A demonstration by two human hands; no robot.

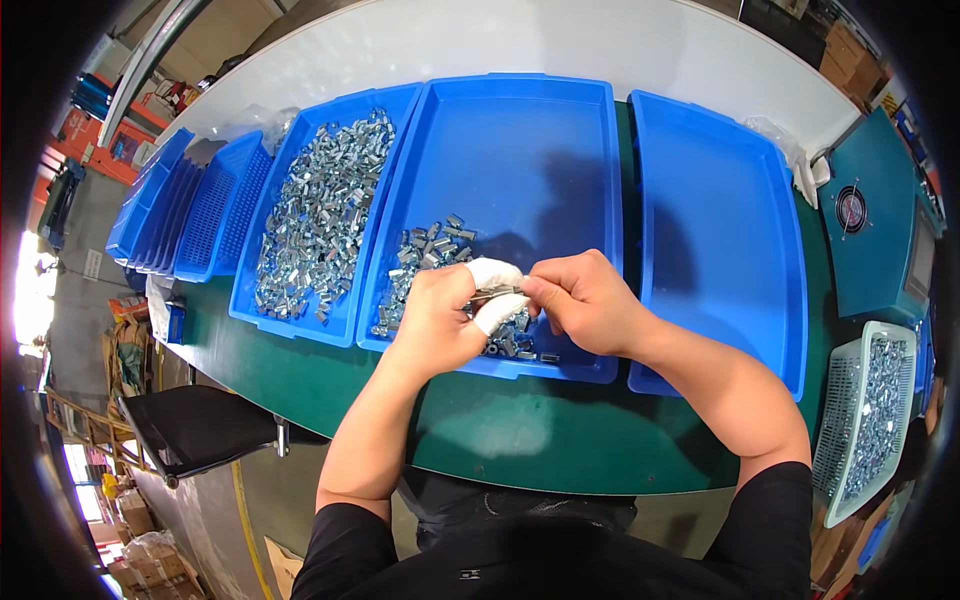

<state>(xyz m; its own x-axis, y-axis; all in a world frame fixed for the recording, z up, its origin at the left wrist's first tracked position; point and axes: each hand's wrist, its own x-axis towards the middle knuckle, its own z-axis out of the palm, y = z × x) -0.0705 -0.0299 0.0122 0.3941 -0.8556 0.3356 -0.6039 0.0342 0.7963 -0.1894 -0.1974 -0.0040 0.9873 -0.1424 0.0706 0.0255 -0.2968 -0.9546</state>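
My left hand [445, 312], with white coverings on its thumb and forefinger, pinches a small silvery metal part [490, 294] over the middle blue tray [500, 120]. Beside it, my right hand [590, 305] is closed, its thumb and forefinger pressed together at the part's right end. Whatever those right fingertips hold is hidden. Below both hands, loose silvery metal pieces [432, 245], some resembling long nuts, lie in the left and near portion of that tray. Its far and right portions show bare blue bottom.
Many similar metal pieces [325, 205] fill the left blue tray [400, 105]. Another blue tray [720, 240] lies at the right. Blue baskets [225, 215] stand far left. A teal machine with a fan [850, 207] and a pale basket of metal pieces [845, 425] flank the green table [500, 430].
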